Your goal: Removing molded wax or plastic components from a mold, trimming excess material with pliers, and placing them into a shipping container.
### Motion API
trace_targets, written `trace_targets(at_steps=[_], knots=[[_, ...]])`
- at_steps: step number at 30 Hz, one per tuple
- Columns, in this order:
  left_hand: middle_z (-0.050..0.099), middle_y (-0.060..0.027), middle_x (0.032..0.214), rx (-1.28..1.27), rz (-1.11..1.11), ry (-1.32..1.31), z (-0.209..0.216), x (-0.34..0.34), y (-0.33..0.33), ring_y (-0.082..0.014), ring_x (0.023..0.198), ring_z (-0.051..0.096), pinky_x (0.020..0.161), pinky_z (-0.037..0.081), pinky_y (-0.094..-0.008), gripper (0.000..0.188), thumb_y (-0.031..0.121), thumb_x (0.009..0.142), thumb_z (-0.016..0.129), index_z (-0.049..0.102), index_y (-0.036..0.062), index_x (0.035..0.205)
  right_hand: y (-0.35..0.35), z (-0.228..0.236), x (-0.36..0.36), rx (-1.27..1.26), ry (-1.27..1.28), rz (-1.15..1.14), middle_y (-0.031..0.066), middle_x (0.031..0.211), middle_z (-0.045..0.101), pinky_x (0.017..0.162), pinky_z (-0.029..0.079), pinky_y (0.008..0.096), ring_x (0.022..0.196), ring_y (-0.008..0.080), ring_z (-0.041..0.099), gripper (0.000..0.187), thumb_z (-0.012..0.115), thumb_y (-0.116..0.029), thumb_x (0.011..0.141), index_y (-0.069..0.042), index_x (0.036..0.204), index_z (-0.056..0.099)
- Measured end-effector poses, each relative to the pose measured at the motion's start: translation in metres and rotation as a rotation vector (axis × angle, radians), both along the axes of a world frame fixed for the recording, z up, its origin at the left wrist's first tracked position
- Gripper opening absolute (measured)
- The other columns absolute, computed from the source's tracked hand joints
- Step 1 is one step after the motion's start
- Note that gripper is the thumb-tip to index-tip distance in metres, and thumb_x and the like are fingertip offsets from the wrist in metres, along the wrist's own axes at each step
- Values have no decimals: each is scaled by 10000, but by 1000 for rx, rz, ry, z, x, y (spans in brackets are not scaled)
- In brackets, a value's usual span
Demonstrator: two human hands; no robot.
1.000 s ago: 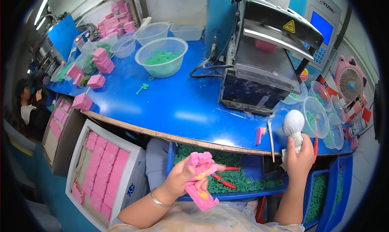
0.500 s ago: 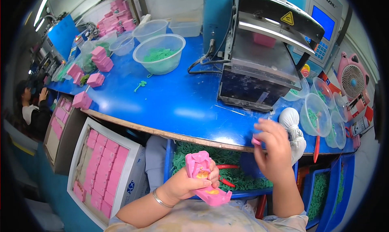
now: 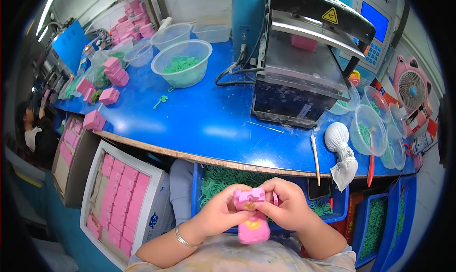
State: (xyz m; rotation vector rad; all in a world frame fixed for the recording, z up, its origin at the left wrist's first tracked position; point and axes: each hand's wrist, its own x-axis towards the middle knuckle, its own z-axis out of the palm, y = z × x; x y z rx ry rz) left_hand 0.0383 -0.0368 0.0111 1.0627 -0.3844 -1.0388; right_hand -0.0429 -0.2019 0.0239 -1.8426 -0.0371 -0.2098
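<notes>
In front of my body, both hands hold a soft pink mold (image 3: 253, 231), which looks like silicone rubber. Its halves gape apart, and yellow patches show on the inner faces. My left hand (image 3: 216, 211) is closed round its left side, thumb on the front. From the other side my right hand (image 3: 288, 206) pinches the mold's upper part, with its thumb over the middle. A bit of pink shows under the right fingers; whether it is a separate piece I cannot tell. Fingers cover much of the mold.
A blue bin (image 3: 194, 196) of green pieces lies below the hands. On the blue table (image 3: 213, 124) are a press machine (image 3: 304, 77), a wooden-handled brush (image 3: 315, 159), a tied white cloth bundle (image 3: 338, 141) and plastic bowls (image 3: 183, 83). Pink blocks fill a box (image 3: 92, 177) at left.
My right hand has come down from the table's edge to the mold, carrying a small pink piece. The mold has turned in my hands. The brush now shows beside the cloth bundle.
</notes>
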Motion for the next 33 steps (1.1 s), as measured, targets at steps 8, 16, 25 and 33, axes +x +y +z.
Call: trace_targets(at_steps=[8,16,25,33], knots=[[593,-84,934,145,192,-893,-7,9,8,-186,846,580,721,480,-301,268,8,755,685,596,26,1008,12,-6,-6,542,98,-22,24,821,560,639,416,221,695,74,485,209,586,-61,856,0,1048,529],[611,-125,933,81,356,-1383,1,14,15,-291,747,556,677,466,-356,440,-85,568,665,525,23,971,-5,14,-11,-252,-205,-255,116,974,566,718,452,275,811,176,560,186,566,20,818,-21,982,645],[601,-115,906,70,351,-1572,-1,12,20,-290,738,539,656,460,-375,487,-42,599,641,513,5,1067,4,25,-10,-511,-475,-50,83,837,631,664,458,335,750,238,593,308,684,6,643,-24,947,646],[482,-70,736,209,79,-1619,14,11,20,-250,669,493,610,427,-348,431,12,654,586,590,71,1080,20,29,-13,-843,-394,-59,91,863,602,687,408,368,799,262,559,324,691,-264,686,-12,872,604]])
